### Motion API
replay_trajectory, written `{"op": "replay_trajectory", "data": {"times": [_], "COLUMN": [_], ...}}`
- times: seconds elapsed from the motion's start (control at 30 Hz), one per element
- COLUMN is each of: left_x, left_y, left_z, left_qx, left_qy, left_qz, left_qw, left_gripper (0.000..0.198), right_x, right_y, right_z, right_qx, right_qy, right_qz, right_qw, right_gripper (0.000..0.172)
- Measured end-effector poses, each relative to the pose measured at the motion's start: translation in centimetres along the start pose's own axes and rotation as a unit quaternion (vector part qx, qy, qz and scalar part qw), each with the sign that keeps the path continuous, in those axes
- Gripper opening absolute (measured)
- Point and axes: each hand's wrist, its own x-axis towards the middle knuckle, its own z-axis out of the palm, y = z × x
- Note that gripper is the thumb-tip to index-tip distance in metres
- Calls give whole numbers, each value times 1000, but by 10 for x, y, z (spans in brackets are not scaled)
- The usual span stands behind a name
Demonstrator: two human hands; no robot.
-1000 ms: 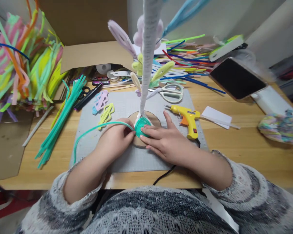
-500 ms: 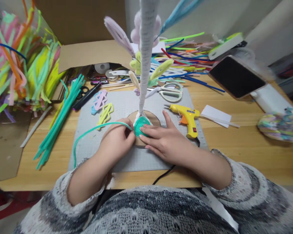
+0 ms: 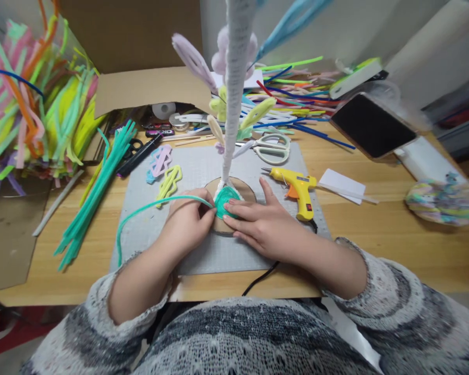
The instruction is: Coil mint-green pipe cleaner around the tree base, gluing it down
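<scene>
Left hand (image 3: 189,221) pinches green strand (image 3: 180,197); right hand (image 3: 268,229) splays over coil (image 3: 223,197).

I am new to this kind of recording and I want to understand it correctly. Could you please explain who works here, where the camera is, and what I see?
There is no machine here: a person works with two bare hands. All the pictures come from one camera worn on the head, looking forward and down.

The left hand pinches a green fuzzy strip beside a flat green coil. The fingers of the right hand rest on that coil. Beneath is a round cardboard base, with a white wrapped stem rising behind the coil.

A grey mat lies on the wooden table. Around the hands are a yellow glue gun, scissors and a bundle of green strips.
</scene>
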Motion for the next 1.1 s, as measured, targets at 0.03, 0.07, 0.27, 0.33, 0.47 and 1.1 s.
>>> {"op": "replay_trajectory", "data": {"times": [0.03, 0.07, 0.27, 0.33, 0.47, 1.1], "left_x": [0, 0, 1, 1, 1, 0], "left_y": [-1, -1, 0, 0, 0, 0], "left_z": [1, 2, 9, 9, 9, 12], "left_qx": [4, 7, 25, 25, 30, 77], "left_qy": [8, 15, 43, 38, 26, 34], "left_qz": [7, 10, -74, -92, -92, -85], "left_qw": [1000, 1000, 996, 995, 995, 993], "left_gripper": [6, 7, 15, 21, 24, 27], "right_x": [0, 0, -1, -1, 4, 39], "right_y": [0, 0, 2, 2, 2, 4], "right_z": [0, 0, -1, 0, 2, 6], "right_qx": [-1, -1, 16, 41, 54, -35], "right_qy": [0, 0, 5, 27, 130, 29], "right_qz": [-1, -2, -3, -5, 78, 295], "right_qw": [1000, 1000, 1000, 999, 987, 954], "right_gripper": [32, 32, 30, 30, 26, 36]}}
